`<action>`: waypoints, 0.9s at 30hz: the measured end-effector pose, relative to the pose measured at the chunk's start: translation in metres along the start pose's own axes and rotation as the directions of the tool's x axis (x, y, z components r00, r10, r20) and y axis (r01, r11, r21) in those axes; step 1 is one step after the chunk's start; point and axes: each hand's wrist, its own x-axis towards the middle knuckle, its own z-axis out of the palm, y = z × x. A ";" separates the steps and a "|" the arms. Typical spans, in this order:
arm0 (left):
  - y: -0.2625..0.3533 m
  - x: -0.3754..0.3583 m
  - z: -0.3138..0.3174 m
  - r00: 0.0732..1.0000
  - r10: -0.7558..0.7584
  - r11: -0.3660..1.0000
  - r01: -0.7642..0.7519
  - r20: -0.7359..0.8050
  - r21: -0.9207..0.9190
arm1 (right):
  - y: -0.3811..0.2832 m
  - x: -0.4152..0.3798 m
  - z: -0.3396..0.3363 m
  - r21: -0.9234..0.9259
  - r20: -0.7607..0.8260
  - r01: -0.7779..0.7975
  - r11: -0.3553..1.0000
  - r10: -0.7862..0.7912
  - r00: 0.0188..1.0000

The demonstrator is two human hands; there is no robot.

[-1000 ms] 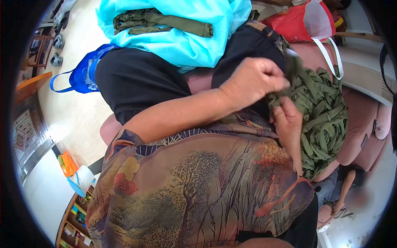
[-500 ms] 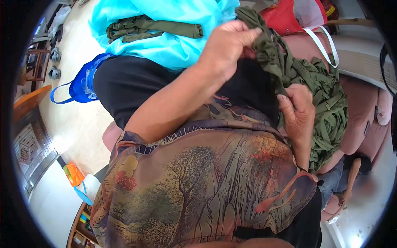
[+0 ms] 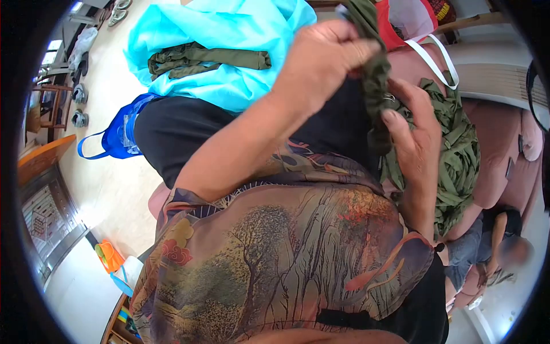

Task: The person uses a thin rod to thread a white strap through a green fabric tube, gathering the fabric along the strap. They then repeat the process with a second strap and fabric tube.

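Observation:
My left hand [image 3: 329, 63] is closed on a dark olive-green fabric strip [image 3: 375, 86], pinching its gathered upper part above my lap. The strip hangs down, twisted and slightly blurred. My right hand [image 3: 417, 129] is beside it on the right, thumb and fingers apart, their tips close against the strip; contact is hard to make out. Behind my right hand lies a tangled heap of similar green strips [image 3: 455, 149] on the pink seat. Across my knees, a light-blue plastic sheet or bag [image 3: 229, 92] bears a folded bundle of green strips [image 3: 229, 59].
A red and white bag [image 3: 401, 28] with white handles stands at the upper right. A blue bag [image 3: 117, 129] is beside my knee at left. Shoes [image 3: 80, 117] lie on the floor. Another person [image 3: 487, 246] sits on the pink sofa [image 3: 501, 143] at the lower right.
My left hand has shifted slightly right, and the strip now hangs straighter, apart from the heap. My right hand's thumb and fingers have spread from their pinch on it. The view has tilted slightly.

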 end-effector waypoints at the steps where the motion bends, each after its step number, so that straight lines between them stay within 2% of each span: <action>1: 0.000 -0.007 0.005 0.999 0.005 0.997 -0.008 0.039 0.080 | -0.001 0.005 0.010 0.101 0.011 -0.063 0.993 0.062 0.998; 2: -0.001 -0.011 0.008 0.997 0.006 0.987 -0.019 0.080 0.158 | -0.004 0.007 0.018 0.199 0.028 -0.127 0.972 0.124 0.992; 3: -0.005 -0.013 0.008 0.996 -0.005 0.991 -0.006 0.086 0.132 | -0.010 0.007 0.021 0.279 0.067 -0.253 0.926 0.244 0.967; 6: -0.007 -0.003 -0.007 0.997 -0.078 0.996 0.077 -0.018 -0.032 | 0.015 -0.007 0.015 0.049 0.131 -0.119 0.992 0.112 0.985; 7: -0.011 0.000 -0.013 0.997 -0.064 0.991 0.059 -0.032 -0.119 | 0.018 -0.011 0.017 0.152 0.114 -0.145 0.978 0.129 0.985; 10: -0.017 0.002 -0.020 0.987 -0.150 0.967 0.135 -0.055 -0.218 | 0.022 -0.025 0.006 -0.092 0.168 -0.106 0.990 0.121 0.978; 13: -0.021 0.006 -0.022 0.988 -0.146 0.984 0.140 -0.051 -0.109 | 0.044 -0.045 -0.006 -0.192 0.303 -0.085 0.978 0.142 0.943; 15: -0.018 -0.002 -0.012 0.985 -0.147 0.988 0.149 -0.092 0.024 | 0.031 -0.045 -0.005 -0.072 0.141 -0.119 0.990 0.128 0.982; 16: -0.017 -0.010 -0.005 0.986 -0.158 0.983 0.163 -0.061 0.089 | 0.027 -0.044 -0.004 -0.007 0.055 -0.129 0.992 0.129 0.990; 17: -0.018 -0.018 0.000 0.984 -0.177 0.972 0.179 -0.028 0.154 | 0.029 -0.040 -0.003 0.190 0.066 -0.186 0.964 0.177 0.982; 19: -0.026 -0.035 0.010 0.984 -0.172 0.950 0.156 0.036 0.272 | 0.017 -0.035 0.006 0.367 0.122 -0.302 0.880 0.276 0.953; 20: -0.027 -0.043 0.015 0.965 -0.257 0.919 0.227 0.053 0.323 | 0.013 -0.032 0.008 0.446 0.150 -0.350 0.824 0.317 0.937; 21: -0.030 -0.048 0.020 0.941 -0.328 0.930 0.307 0.081 0.204 | 0.026 -0.040 0.018 0.509 0.165 -0.342 0.790 0.301 0.939; 22: -0.034 -0.051 0.023 0.912 -0.394 0.919 0.387 0.112 0.082 | 0.022 -0.045 0.023 0.587 0.190 -0.417 0.694 0.383 0.904; 24: -0.039 -0.052 0.020 0.923 -0.349 0.924 0.310 0.163 0.225 | 0.020 -0.052 0.020 0.500 0.186 -0.473 0.726 0.443 0.877; 26: -0.041 -0.053 0.014 0.923 -0.300 0.905 0.197 0.239 0.377 | 0.022 -0.057 0.018 0.528 0.195 -0.470 0.708 0.437 0.878; 27: -0.018 -0.049 0.014 0.892 -0.379 0.791 0.175 0.245 0.587 | 0.024 -0.059 0.016 0.541 0.192 -0.467 0.699 0.438 0.878</action>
